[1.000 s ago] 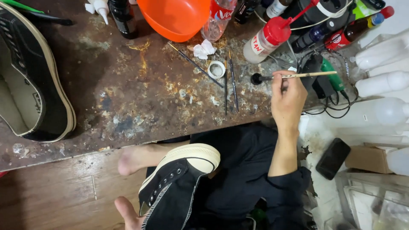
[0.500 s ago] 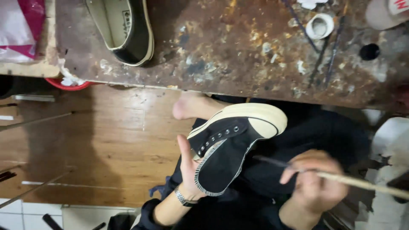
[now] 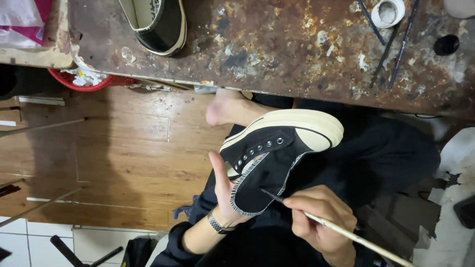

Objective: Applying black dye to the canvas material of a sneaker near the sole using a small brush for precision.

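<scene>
My left hand (image 3: 223, 194) holds a black canvas shoe (image 3: 277, 154) with a cream rubber toe and sole over my lap, fingers inside it and thumb up along its side. My right hand (image 3: 319, 217) grips a thin wooden paintbrush (image 3: 341, 231), whose tip touches the black side of the shoe near the frayed opening edge. A second matching shoe (image 3: 159, 22) lies on the stained worktable (image 3: 277, 54) at the upper left.
On the table's far right lie two thin brushes (image 3: 391, 44), a small white cup (image 3: 388, 12) and a dark round lid (image 3: 446, 44). A red basket (image 3: 81, 81) with paper sits under the table edge. Wooden floor (image 3: 109, 148) spreads left; a bare foot (image 3: 222, 106) rests below the table.
My right hand came from the table's bottles down to my lap with the brush. The view dropped and shifted left, and the brush tip now touches the shoe.
</scene>
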